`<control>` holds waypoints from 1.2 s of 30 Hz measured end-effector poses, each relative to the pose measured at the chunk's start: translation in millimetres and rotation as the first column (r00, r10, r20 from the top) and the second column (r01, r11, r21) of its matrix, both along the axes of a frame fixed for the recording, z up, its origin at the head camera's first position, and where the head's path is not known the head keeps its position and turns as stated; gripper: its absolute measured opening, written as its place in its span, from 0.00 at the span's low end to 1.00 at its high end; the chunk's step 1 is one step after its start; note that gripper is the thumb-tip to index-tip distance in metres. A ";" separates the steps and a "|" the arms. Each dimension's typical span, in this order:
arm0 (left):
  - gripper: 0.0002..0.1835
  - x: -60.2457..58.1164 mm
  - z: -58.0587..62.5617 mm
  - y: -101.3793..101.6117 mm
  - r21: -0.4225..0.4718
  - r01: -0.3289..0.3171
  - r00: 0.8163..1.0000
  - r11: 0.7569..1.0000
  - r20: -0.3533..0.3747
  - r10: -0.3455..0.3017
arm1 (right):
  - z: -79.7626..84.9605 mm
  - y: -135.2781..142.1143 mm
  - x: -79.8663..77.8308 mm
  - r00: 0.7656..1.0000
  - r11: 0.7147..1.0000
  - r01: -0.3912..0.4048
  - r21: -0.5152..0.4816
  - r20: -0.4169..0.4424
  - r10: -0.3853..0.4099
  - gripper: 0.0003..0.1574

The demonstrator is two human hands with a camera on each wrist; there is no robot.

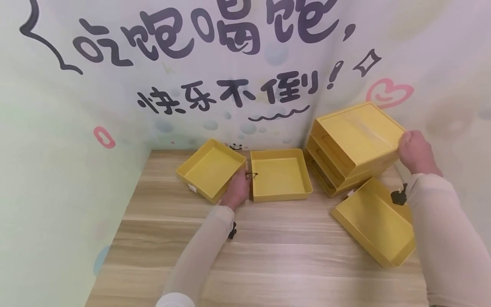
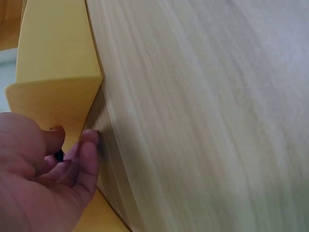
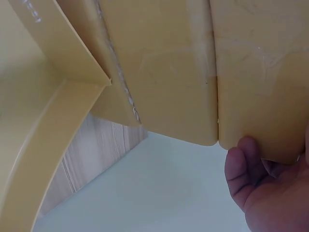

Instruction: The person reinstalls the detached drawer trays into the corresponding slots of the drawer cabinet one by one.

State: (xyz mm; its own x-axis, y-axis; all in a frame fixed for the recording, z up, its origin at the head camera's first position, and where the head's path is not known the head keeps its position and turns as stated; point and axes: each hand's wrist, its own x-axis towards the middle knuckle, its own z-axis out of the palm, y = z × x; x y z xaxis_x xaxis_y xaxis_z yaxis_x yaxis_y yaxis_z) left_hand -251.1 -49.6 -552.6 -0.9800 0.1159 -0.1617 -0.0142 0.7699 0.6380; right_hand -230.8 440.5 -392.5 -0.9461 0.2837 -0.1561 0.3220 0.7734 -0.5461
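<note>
My left hand (image 1: 237, 189) is between two yellow drawers; its thumb and fingers pinch a small dark cord-like pull (image 2: 59, 155) at the panel of the middle drawer (image 1: 281, 197). Close against that hand, the left drawer (image 1: 211, 166) lies tilted. At the right, my right hand (image 1: 417, 152) grips the outer edge of a yellow drawer cabinet (image 1: 360, 132), which leans over. Its fingers (image 3: 236, 166) curl at the casing's edge in the right wrist view. Below the cabinet a third drawer (image 1: 377, 224) lies at an angle, partly behind my right sleeve.
A wood-grain table (image 1: 268, 256) carries everything. Behind it hangs a pale printed backdrop (image 1: 215, 123) with dark lettering, reaching round both sides. The cabinet's open slots (image 1: 326, 157) face left toward the middle drawer. A white tag (image 1: 192, 188) shows on the left drawer.
</note>
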 end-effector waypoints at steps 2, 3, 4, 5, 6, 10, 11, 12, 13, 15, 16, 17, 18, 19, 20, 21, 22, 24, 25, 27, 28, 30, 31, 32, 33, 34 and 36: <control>0.17 -1.0 -2.9 0.1 0.004 0.003 1.000 1.000 -0.011 -0.003 | -0.6 0.3 0.4 1.000 1.000 0.005 0.000 -0.004 -0.005 0.48; 0.16 -1.5 -3.7 0.2 0.010 0.008 1.000 1.000 -0.018 -0.008 | -0.2 -0.2 0.7 1.000 1.000 0.007 0.000 -0.006 -0.007 0.48; 0.17 -2.2 -4.6 0.3 0.016 0.015 0.999 1.000 -0.030 -0.015 | 0.5 -0.9 0.9 1.000 1.000 0.011 0.000 -0.009 -0.011 0.48; 0.17 -2.9 -5.2 0.4 0.022 0.022 0.999 1.000 -0.042 -0.021 | 1.2 -2.0 1.1 1.000 1.000 0.013 0.001 -0.016 -0.013 0.48; 0.17 -3.7 -5.5 0.5 0.025 0.028 0.998 0.999 -0.048 -0.027 | 1.9 -2.9 1.3 1.000 1.000 0.016 0.000 -0.020 -0.016 0.47; 0.19 -2.0 -3.6 1.9 0.081 0.025 0.999 0.996 -0.043 -0.022 | 3.6 -6.5 2.6 0.999 0.999 0.032 0.003 -0.022 -0.032 0.47; 0.19 -1.2 -3.3 2.3 0.102 0.015 0.999 0.995 -0.035 -0.011 | 3.4 -6.7 3.0 0.999 0.999 0.033 -0.002 -0.019 -0.033 0.47; 0.19 -0.3 -3.4 2.8 0.123 0.005 1.000 0.992 -0.031 -0.001 | 3.1 -6.8 3.2 0.999 0.999 0.034 -0.001 -0.018 -0.034 0.47; 0.19 1.1 -3.5 3.3 0.152 -0.004 1.000 0.988 -0.029 0.009 | 2.8 -7.2 3.4 0.999 0.999 0.034 -0.001 -0.017 -0.034 0.48; 0.18 3.3 -4.8 4.5 0.193 -0.017 0.999 0.981 -0.038 0.025 | 2.1 -7.8 3.6 0.999 0.999 0.037 -0.004 -0.015 -0.037 0.48; 0.18 4.5 -5.6 5.2 0.211 -0.024 0.999 0.977 -0.041 0.034 | 1.5 -8.0 3.7 0.999 0.999 0.040 -0.008 -0.014 -0.040 0.48; 0.17 5.5 -6.8 5.9 0.224 -0.027 0.998 0.974 -0.052 0.040 | 0.8 -8.2 3.5 0.999 0.999 0.043 -0.014 -0.013 -0.043 0.48; 0.17 6.4 -8.0 6.6 0.230 -0.027 0.997 0.973 -0.064 0.043 | 0.1 -8.4 3.3 0.999 0.999 0.047 -0.014 -0.015 -0.047 0.48; 0.16 7.4 -9.1 7.4 0.238 -0.029 0.996 0.971 -0.071 0.047 | -0.6 -8.6 3.1 0.999 0.999 0.051 -0.019 -0.014 -0.051 0.48; 0.16 8.0 -10.5 8.2 0.237 -0.030 0.996 0.971 -0.080 0.050 | -1.4 -8.5 2.9 0.998 0.998 0.055 -0.024 -0.017 -0.056 0.48; 0.15 8.5 -11.7 9.0 0.240 -0.028 0.995 0.970 -0.088 0.051 | -2.2 -8.2 2.6 0.998 0.998 0.058 -0.027 -0.019 -0.058 0.47; 0.15 9.0 -12.9 9.5 0.247 -0.027 0.995 0.969 -0.090 0.051 | -2.8 -8.4 2.3 0.998 0.998 0.060 -0.030 -0.020 -0.061 0.47; 0.14 9.9 -14.8 10.4 0.263 -0.025 0.995 0.964 -0.089 0.050 | -3.7 -8.4 1.9 0.998 0.998 0.063 -0.032 -0.022 -0.064 0.47; 0.14 10.2 -15.5 10.9 0.272 -0.024 0.995 0.962 -0.085 0.049 | -4.0 -8.3 2.0 0.998 0.997 0.065 -0.033 -0.021 -0.066 0.47; 0.14 10.7 -16.8 11.4 0.284 -0.018 0.995 0.959 -0.085 0.044 | -4.2 -8.1 1.9 0.997 0.997 0.069 -0.035 -0.022 -0.069 0.47; 0.14 11.0 -17.0 11.6 0.289 -0.019 0.996 0.957 -0.084 0.045 | -4.1 -8.3 1.8 0.997 0.997 0.070 -0.035 -0.023 -0.071 0.47; 0.14 11.0 -17.7 11.6 0.284 -0.017 0.995 0.959 -0.091 0.045 | -4.0 -8.6 1.3 0.997 0.997 0.072 -0.034 -0.030 -0.073 0.47; 0.14 11.0 -17.9 11.4 0.278 -0.017 0.994 0.960 -0.096 0.046 | -4.1 -8.8 0.9 0.997 0.997 0.072 -0.032 -0.033 -0.073 0.47; 0.14 11.0 -18.0 11.2 0.274 -0.017 0.994 0.962 -0.101 0.046 | -4.0 -9.3 0.7 0.997 0.997 0.072 -0.029 -0.036 -0.073 0.47; 0.14 10.9 -18.1 11.1 0.270 -0.016 0.994 0.963 -0.104 0.046 | -3.9 -9.9 0.5 0.997 0.997 0.072 -0.025 -0.038 -0.073 0.47; 0.14 11.0 -18.0 11.2 0.268 -0.016 0.993 0.963 -0.105 0.046 | -3.8 -10.4 0.4 0.996 0.997 0.073 -0.022 -0.042 -0.074 0.47; 0.14 11.5 -17.4 11.0 0.254 -0.017 0.993 0.967 -0.107 0.046 | -3.2 -11.5 0.5 0.996 0.997 0.074 -0.018 -0.044 -0.075 0.46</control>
